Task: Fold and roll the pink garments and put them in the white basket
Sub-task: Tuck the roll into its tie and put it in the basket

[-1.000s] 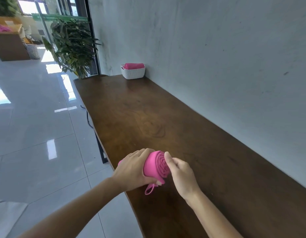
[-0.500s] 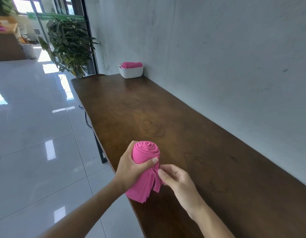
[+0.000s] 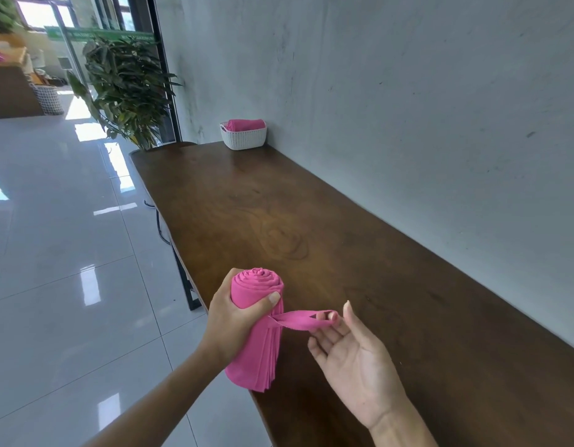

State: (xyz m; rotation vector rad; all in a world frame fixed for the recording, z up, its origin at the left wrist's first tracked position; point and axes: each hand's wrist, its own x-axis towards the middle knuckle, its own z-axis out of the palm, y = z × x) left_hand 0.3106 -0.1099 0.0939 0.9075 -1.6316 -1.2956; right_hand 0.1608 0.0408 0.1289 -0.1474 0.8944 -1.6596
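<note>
While left hand (image 3: 234, 321) grips roll (image 3: 256, 285), right hand (image 3: 353, 359) hooks its strap (image 3: 298, 319).

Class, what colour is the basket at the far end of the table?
The basket is white; the head view shows it.

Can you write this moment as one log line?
left hand: grips rolled pink garment | right hand: hooked into its strap | white basket: far end of table, holds pink roll
</note>
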